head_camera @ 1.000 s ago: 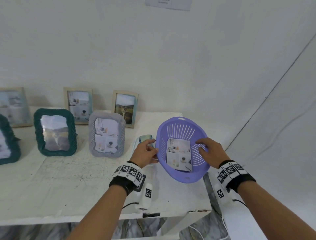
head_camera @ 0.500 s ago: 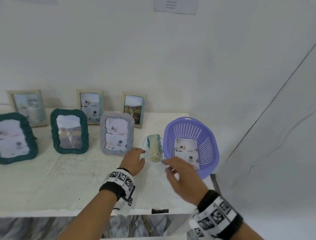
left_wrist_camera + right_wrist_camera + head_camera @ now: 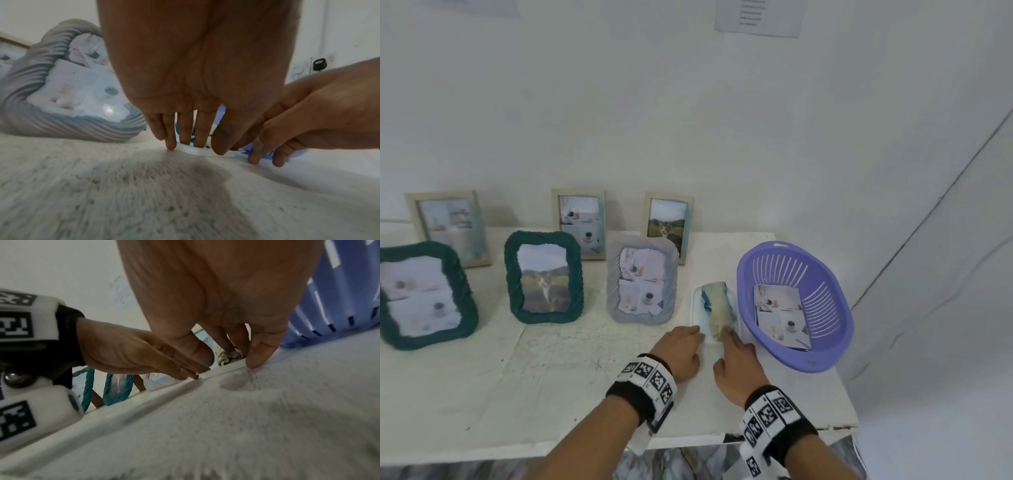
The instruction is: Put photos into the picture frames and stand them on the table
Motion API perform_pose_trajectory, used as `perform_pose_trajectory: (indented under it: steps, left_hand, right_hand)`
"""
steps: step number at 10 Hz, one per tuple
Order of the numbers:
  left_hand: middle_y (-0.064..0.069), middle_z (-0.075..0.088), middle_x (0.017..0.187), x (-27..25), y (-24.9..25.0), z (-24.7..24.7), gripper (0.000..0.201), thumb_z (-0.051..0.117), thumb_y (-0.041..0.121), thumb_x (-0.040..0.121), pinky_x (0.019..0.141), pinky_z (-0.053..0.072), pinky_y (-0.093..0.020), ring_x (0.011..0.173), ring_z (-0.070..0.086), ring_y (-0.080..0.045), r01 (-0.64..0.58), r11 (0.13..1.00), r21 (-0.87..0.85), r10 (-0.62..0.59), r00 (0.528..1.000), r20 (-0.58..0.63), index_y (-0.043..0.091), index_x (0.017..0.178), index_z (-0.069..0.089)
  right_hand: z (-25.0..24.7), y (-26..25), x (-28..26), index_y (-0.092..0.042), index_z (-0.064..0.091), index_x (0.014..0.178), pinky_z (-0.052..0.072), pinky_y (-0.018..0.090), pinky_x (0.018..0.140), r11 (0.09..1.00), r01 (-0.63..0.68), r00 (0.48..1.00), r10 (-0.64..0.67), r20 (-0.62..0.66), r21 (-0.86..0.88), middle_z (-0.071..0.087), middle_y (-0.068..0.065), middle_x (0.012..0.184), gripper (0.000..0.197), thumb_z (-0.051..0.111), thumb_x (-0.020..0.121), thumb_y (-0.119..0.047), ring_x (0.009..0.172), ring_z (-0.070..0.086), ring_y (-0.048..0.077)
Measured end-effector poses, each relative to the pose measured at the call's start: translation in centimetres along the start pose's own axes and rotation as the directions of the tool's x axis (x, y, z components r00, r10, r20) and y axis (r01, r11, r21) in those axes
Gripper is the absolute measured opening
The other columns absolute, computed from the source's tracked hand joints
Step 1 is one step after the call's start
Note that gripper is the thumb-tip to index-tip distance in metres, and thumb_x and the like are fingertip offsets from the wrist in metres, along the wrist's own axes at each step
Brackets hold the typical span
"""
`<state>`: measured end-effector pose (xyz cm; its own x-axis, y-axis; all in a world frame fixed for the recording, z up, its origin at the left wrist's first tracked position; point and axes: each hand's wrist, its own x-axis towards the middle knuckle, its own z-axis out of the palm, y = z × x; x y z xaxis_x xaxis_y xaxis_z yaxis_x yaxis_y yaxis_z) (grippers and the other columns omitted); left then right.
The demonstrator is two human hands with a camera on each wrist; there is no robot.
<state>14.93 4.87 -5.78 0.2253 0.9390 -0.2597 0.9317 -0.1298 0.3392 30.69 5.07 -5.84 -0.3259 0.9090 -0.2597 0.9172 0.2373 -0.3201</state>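
On table, near right: my left hand (image 3: 681, 349) and right hand (image 3: 736, 359), fingers straight, touch the white tray (image 3: 697, 308).
Photo (image 3: 780, 315): lying in purple basket (image 3: 825, 274), right of tray.
Frames (image 3: 642, 282): standing far left.

Count time: six picture frames stand on the tabletop (image 3: 551, 377). Three are plain pale ones in the back row (image 3: 448, 228) (image 3: 580, 224) (image 3: 668, 226), two are dark green braided ones in front (image 3: 422, 294) (image 3: 543, 277), and one is a grey ribbed one (image 3: 642, 284). One purple basket (image 3: 822, 329) sits at the right with loose photos (image 3: 780, 317) in it, number unclear. One white tray (image 3: 697, 308), one rolled cloth (image 3: 717, 308). Two hands, left (image 3: 679, 351) and right (image 3: 738, 366). One paper sheet (image 3: 756, 17) on the wall.
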Motion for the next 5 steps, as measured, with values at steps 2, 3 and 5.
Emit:
perform_pose_trajectory:
  steps: [2,3,5]
  left_hand:
    - [-0.009,0.029,0.158,-1.1,0.4,0.3,0.052,0.044,0.02,0.098,0.116,0.021,-0.032,0.144,0.027,-0.026,-0.074,0.996,-0.048,0.073,0.997,-0.009,0.012,0.149,0.035]
    - [-0.005,0.029,0.158,-1.3,0.3,0.5,0.052,0.043,0.023,0.101,0.116,0.019,-0.028,0.144,0.028,-0.021,-0.079,0.991,-0.109,0.08,0.997,0.005,0.016,0.151,0.032]
    - [0.005,0.03,0.156,-4.1,-1.4,0.4,0.045,0.044,0.027,0.102,0.116,0.016,-0.021,0.143,0.027,-0.009,-0.121,0.911,-0.394,0.052,0.982,-0.179,0.027,0.146,0.039]
  right_hand:
    - [1.1,1.1,-1.5,-0.013,0.018,0.151,0.035,0.035,0.104,0.999,-0.032,0.998,0.032,-0.052,0.012,0.026,0.008,0.155,0.063,0.041,0.093,-0.022,0.12,0.042,0.031]
    - [1.2,1.1,-1.8,-0.012,0.021,0.149,0.036,0.034,0.103,0.998,-0.056,0.997,0.056,-0.047,-0.012,0.028,0.008,0.153,0.06,0.041,0.094,-0.024,0.12,0.043,0.03]
    - [0.0,-0.1,-3.5,-0.014,0.013,0.153,0.024,0.029,0.113,0.995,-0.037,0.996,0.044,-0.073,0.091,0.013,0.005,0.16,0.064,0.043,0.098,-0.026,0.14,0.028,0.027]
